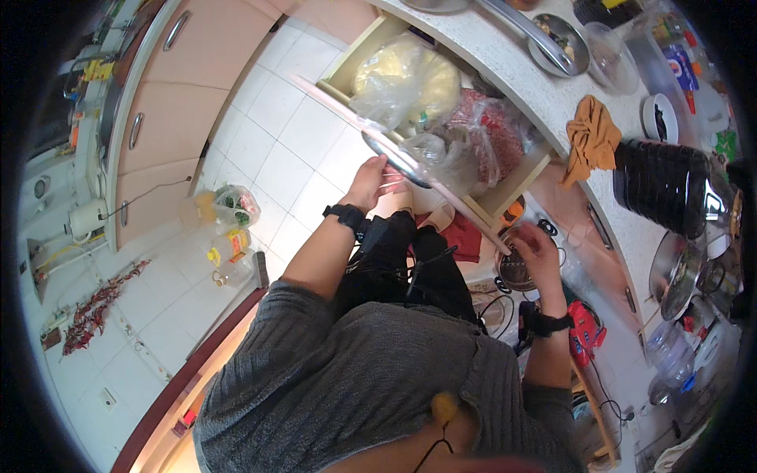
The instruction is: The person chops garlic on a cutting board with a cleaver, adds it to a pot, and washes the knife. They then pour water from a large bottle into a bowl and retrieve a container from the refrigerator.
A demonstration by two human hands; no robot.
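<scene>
A drawer (343,106) stands pulled out, holding clear plastic bags. One bag (408,77) has pale yellow contents, another bag (488,133) holds small reddish pieces, and a crumpled clear bag (440,154) lies near the drawer front. My left hand (375,182) is at the metal drawer handle (393,159), fingers extended and slightly apart; whether they touch it is hard to tell. Just beyond the drawer's right front corner is my right hand (537,251), slightly blurred, with fingers loosely bent and no object seen in them. Below it sits a round dark pot-like item (514,269).
The speckled countertop (520,83) bears an orange-brown cloth (593,139), a metal pan (559,44) and a black ribbed container (662,186). Bottles (230,245) and a plastic bag (236,204) stand on the left. Pink cabinets (177,88) line the far left side.
</scene>
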